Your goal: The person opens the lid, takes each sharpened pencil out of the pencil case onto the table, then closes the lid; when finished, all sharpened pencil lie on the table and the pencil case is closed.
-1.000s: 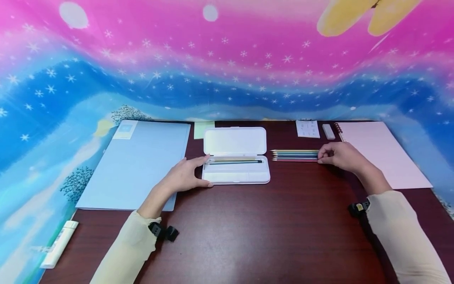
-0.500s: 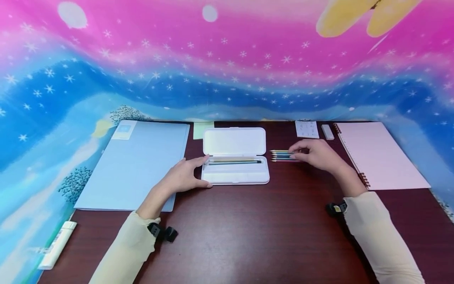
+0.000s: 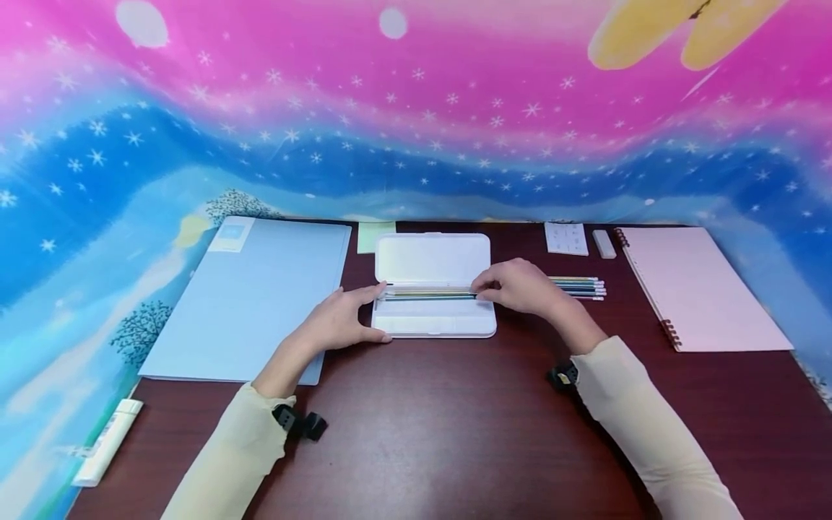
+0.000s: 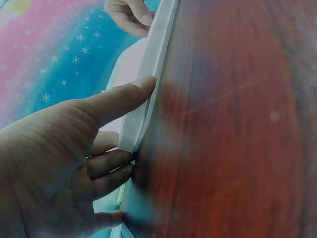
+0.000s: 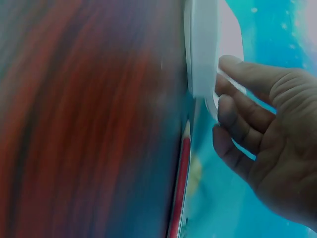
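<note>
- Step in hand, as I judge it: loading coloured pencils into the open white plastic pencil case (image 3: 432, 296) at frame centre in the head view.
- My left hand (image 3: 338, 321) braces the case at its left end. The thumb lies along the near edge and the index finger along the left rim; the fingers are nearly straight and press rather than clasp. The left wrist view confirms the thumb tip (image 4: 143, 85) resting against the white rim.
- My right hand (image 3: 516, 285) sits over the right end of the case with its fingers curled down at the row of pencils in the case (image 3: 429, 293). It appears to be pinching one pencil there, but the pencil itself is hidden beneath the fingers, so I cannot tell for certain.
- In the right wrist view my fingertips (image 5: 228, 106) touch the white rim of the case, and a red pencil (image 5: 179, 188) lies on the dark red-brown wooden table (image 3: 455, 433) just below them.
- The remaining loose pencils (image 3: 578, 287) lie in a flat row on the table just right of my right hand, between the case and the pink spiral-bound notebook (image 3: 698, 289).
- Next move, in my judgement: release the fingers at the case tray, keep the left hand bracing, and reach right to the loose row for another pencil.
</note>
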`<act>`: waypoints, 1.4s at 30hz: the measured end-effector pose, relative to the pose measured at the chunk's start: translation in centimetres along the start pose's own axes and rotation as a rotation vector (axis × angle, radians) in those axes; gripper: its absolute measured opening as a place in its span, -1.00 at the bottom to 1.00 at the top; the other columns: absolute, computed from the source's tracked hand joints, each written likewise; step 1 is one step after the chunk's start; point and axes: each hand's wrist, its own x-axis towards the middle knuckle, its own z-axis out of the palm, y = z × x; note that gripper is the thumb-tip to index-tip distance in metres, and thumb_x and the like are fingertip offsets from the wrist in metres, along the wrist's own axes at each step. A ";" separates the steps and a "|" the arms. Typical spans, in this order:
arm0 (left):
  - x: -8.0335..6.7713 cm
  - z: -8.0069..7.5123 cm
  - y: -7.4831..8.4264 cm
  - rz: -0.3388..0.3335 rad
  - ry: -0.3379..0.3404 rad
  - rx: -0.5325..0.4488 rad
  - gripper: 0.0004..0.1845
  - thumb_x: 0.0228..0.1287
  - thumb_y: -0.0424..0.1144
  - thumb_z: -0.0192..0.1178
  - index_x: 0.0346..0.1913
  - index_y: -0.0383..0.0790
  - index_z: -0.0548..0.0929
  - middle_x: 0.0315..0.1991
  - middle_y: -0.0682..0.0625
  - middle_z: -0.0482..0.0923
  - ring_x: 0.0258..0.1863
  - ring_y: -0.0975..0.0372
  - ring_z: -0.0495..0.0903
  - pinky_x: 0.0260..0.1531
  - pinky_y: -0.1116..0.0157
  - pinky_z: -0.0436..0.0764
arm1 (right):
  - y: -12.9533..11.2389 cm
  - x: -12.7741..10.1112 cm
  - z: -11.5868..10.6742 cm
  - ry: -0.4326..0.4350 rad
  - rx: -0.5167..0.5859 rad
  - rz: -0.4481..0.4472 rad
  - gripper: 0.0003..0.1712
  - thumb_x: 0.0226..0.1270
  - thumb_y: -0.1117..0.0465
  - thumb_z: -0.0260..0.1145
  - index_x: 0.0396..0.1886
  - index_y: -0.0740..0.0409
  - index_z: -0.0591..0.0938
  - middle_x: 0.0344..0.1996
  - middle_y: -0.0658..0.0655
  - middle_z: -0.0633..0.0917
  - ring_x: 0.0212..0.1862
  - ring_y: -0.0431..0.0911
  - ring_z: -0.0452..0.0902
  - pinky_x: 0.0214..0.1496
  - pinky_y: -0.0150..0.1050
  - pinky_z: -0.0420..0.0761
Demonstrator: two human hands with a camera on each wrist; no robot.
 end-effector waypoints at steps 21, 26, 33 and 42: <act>0.0 0.0 -0.1 0.000 -0.001 0.003 0.07 0.07 0.18 0.49 0.58 -0.11 0.23 0.49 -0.12 0.38 0.47 0.02 0.39 0.58 -0.17 0.06 | -2.3 1.3 0.7 -0.161 -0.130 -0.002 -0.87 0.36 0.21 0.38 -0.20 -0.11 0.80 -0.36 -0.12 0.73 -0.32 -0.17 0.52 -0.23 -0.24 0.55; 0.1 0.0 -0.1 0.002 -0.006 0.000 0.06 0.08 0.17 0.49 0.58 -0.09 0.23 0.49 -0.11 0.37 0.47 0.02 0.39 0.58 -0.17 0.04 | -1.9 1.0 0.3 -0.120 -0.099 -0.018 -0.87 0.35 0.20 0.36 -0.21 -0.09 0.79 -0.35 -0.12 0.71 -0.32 -0.18 0.51 -0.24 -0.25 0.54; 0.1 -0.2 0.0 0.007 -0.002 -0.002 0.05 0.08 0.18 0.49 0.58 -0.09 0.24 0.49 -0.13 0.38 0.47 0.00 0.40 0.58 -0.17 0.04 | -0.7 -0.2 -1.3 -0.016 -0.043 -0.050 -0.90 0.34 0.22 0.39 -0.20 -0.02 0.78 -0.40 -0.08 0.64 -0.35 -0.18 0.46 -0.21 -0.24 0.51; 0.0 -0.1 0.0 0.012 -0.005 0.000 0.05 0.09 0.18 0.48 0.58 -0.10 0.24 0.49 -0.12 0.37 0.47 0.01 0.39 0.58 -0.18 0.04 | 1.9 -2.8 -3.6 0.069 0.084 0.017 -0.83 0.38 0.24 0.39 -0.10 -0.03 0.81 -0.18 0.00 0.77 -0.21 -0.11 0.57 -0.09 -0.13 0.58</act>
